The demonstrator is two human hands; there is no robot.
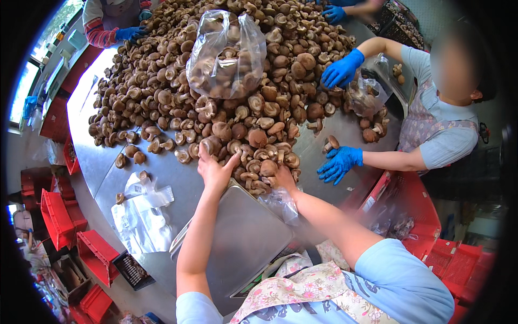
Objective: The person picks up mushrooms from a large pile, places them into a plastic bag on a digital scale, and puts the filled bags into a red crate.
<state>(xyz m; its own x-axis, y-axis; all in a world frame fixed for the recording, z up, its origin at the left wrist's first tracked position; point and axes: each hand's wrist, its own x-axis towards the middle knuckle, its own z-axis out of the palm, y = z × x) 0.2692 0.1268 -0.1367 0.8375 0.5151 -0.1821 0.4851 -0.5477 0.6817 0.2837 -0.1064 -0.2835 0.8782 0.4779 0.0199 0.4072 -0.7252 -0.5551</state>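
Observation:
A large heap of shiitake mushrooms [162, 73] covers much of the metal table before me. My left hand [215, 172] reaches to its near edge, thumb and fingers spread against the mushrooms. Deeper among the caps is my right hand [284, 179]; mushrooms hide its fingers, so its grip cannot be made out. A clear plastic bag [283, 204] hangs crumpled by my right wrist. Below both forearms lies the bare metal plate of a weighing scale [251, 231]. On the heap stands a tied clear bag filled with mushrooms [226, 60].
Flat white plastic bags [143, 222] lie left of the scale. At right, a co-worker's blue-gloved hands [343, 69] are near another bag of mushrooms [366, 97]. More gloved hands [131, 33] work at the far side. Red plastic crates [56, 218] stand on the floor.

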